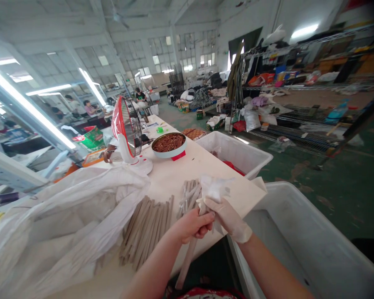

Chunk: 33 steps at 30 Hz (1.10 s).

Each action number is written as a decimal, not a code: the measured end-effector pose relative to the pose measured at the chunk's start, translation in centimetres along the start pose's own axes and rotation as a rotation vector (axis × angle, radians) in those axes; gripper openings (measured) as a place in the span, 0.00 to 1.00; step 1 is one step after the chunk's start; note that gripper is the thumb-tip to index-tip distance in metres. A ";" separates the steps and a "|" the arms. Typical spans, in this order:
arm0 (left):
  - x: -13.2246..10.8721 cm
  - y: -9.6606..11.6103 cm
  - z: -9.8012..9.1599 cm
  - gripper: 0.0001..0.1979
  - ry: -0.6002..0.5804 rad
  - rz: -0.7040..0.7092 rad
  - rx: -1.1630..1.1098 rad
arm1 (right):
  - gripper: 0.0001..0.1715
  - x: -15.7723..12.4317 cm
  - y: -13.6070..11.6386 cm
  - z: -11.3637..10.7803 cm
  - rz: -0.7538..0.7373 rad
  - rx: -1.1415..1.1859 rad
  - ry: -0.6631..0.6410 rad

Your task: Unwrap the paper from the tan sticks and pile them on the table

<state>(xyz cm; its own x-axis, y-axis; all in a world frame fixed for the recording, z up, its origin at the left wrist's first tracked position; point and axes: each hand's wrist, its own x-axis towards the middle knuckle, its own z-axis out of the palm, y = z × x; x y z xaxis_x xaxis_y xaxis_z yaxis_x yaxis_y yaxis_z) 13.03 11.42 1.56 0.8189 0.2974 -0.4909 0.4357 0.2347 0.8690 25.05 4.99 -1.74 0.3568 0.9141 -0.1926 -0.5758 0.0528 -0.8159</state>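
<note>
My left hand [193, 224], bare, is closed round a long pale tan stick [187, 259] that slants down toward my lap. My right hand [227, 218], in a thin white glove, is closed on a crumpled white cloth [214, 187] pressed against the upper end of that stick. Just beyond the hands, a small heap of grey-white sticks [188, 195] lies on the table. A larger row of tan sticks [146, 228] lies to the left of my left arm, partly under a big white plastic bag [65, 220].
A red and white fan [126, 133] stands on the white table [174, 174], with a round tin of brown pieces [169, 144] behind. White tubs stand at right [299, 232] and further back [237, 151]. Wire shelving [299, 91] lines the right. People sit far off at left.
</note>
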 end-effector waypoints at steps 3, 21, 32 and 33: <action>-1.2 -1.9 -1.0 0.16 0.057 0.018 0.115 | 0.16 0.5 -1.0 -0.9 -0.067 0.084 0.122; -0.1 -6.0 -0.8 0.20 0.326 0.131 0.203 | 0.19 0.3 3.9 -0.7 0.036 0.175 0.192; 5.8 -8.0 -1.9 0.18 0.387 0.085 0.499 | 0.23 0.7 5.5 -4.0 0.113 0.222 0.389; 6.9 -7.8 -3.0 0.18 0.435 0.086 0.634 | 0.23 0.5 5.4 -4.9 0.090 0.222 0.430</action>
<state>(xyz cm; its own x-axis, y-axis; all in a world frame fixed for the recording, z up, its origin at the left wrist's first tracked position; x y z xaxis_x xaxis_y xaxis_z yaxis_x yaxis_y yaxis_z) 14.20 14.47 -8.77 0.6962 0.6583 -0.2862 0.6151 -0.3416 0.7106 25.77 3.74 -8.92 0.5428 0.6730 -0.5025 -0.7442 0.1081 -0.6591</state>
